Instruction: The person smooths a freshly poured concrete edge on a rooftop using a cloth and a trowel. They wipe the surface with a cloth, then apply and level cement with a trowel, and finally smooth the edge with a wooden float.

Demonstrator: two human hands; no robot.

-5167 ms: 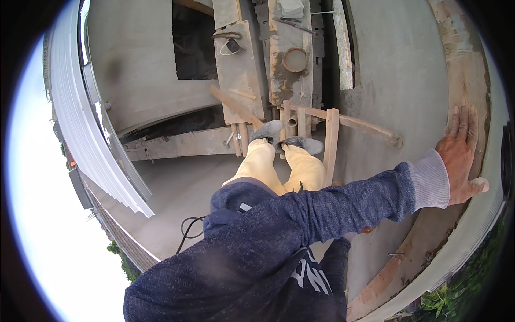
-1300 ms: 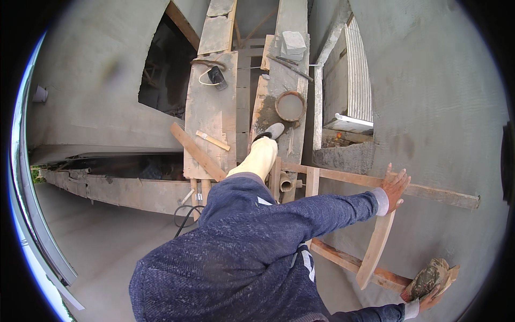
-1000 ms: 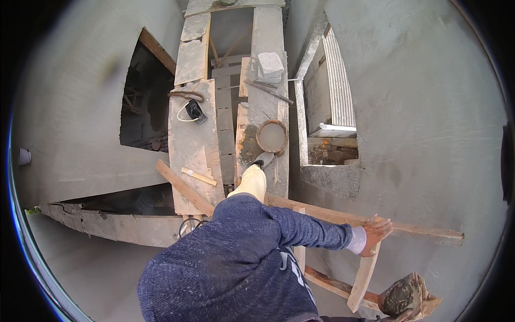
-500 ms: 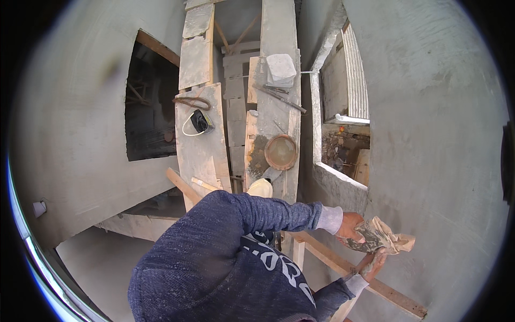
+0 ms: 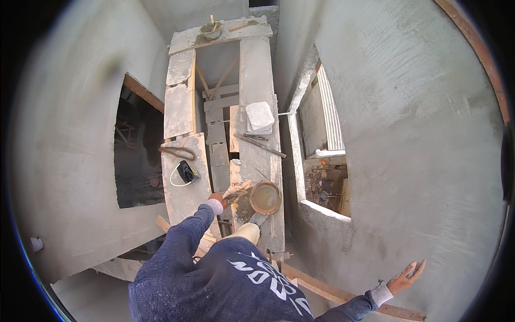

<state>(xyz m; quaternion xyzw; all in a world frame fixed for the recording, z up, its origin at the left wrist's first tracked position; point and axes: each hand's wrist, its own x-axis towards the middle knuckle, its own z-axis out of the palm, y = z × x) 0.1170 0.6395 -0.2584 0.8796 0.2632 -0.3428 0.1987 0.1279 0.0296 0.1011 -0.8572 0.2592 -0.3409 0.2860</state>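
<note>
My left hand (image 5: 217, 200) grips a crumpled, dirt-smeared brown paper sack (image 5: 239, 189), which hangs over the gap between the planks, just left of a round basin (image 5: 265, 197). The basin stands on the right-hand plank and holds greyish liquid. Far to the right, my right hand (image 5: 406, 277) is empty, its fingers spread against or close to the grey plastered wall (image 5: 424, 161); whether it touches cannot be told.
Dusty scaffold planks (image 5: 257, 75) run ahead on both sides of a deep gap. White blocks (image 5: 259, 117) and metal rods (image 5: 261, 145) lie on the right. A black container with a white handle (image 5: 187, 172) sits left. A wooden beam (image 5: 322, 290) crosses below; window openings pierce both walls.
Both hands held the paper sack by the right wall. My left hand has carried it leftward to beside the basin; my right hand has let go and opened.
</note>
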